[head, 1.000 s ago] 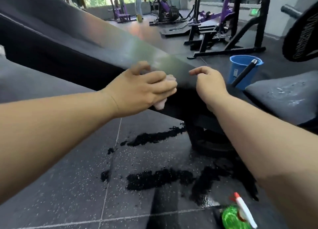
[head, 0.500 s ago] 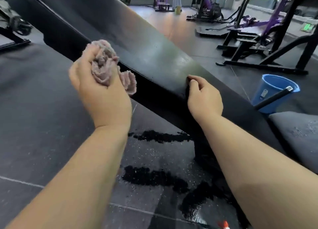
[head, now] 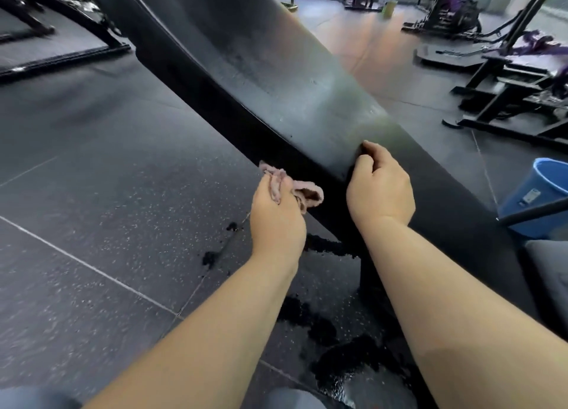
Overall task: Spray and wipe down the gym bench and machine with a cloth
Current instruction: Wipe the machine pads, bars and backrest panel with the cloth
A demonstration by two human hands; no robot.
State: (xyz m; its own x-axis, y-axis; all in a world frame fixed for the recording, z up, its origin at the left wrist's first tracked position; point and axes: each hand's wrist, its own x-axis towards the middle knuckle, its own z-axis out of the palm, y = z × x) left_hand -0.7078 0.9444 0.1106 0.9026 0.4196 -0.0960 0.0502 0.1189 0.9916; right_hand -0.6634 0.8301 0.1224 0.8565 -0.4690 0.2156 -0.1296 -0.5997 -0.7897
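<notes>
the left hand [head: 276, 215] was clamped on a bunched pink cloth [head: 304, 193] and held it against the dark side edge of the bench [head: 276, 79], just below the top surface. that edge looked like the part being wiped, since the sloping top carried a dull, streaky sheen. the right hand [head: 381, 190] sat just beside it, fingers curled against the same edge with one tip up on the rim, probably to steady the pad while the other hand rubbed. the two hands were apart, with a strip of black edge between them. wet patches [head: 353, 365] darkened the floor [head: 107, 224] under the bench, likely run-off from spraying. a blue bucket [head: 541, 193] stood to the right, cut off by the frame, with a dark handle [head: 534, 212] across it. no spray bottle was in view. the cloth's contact face was hidden behind the left hand, the right palm could not be seen, the bench's upper end ran out of frame, and its support post [head: 368, 273] was lost in shadow
</notes>
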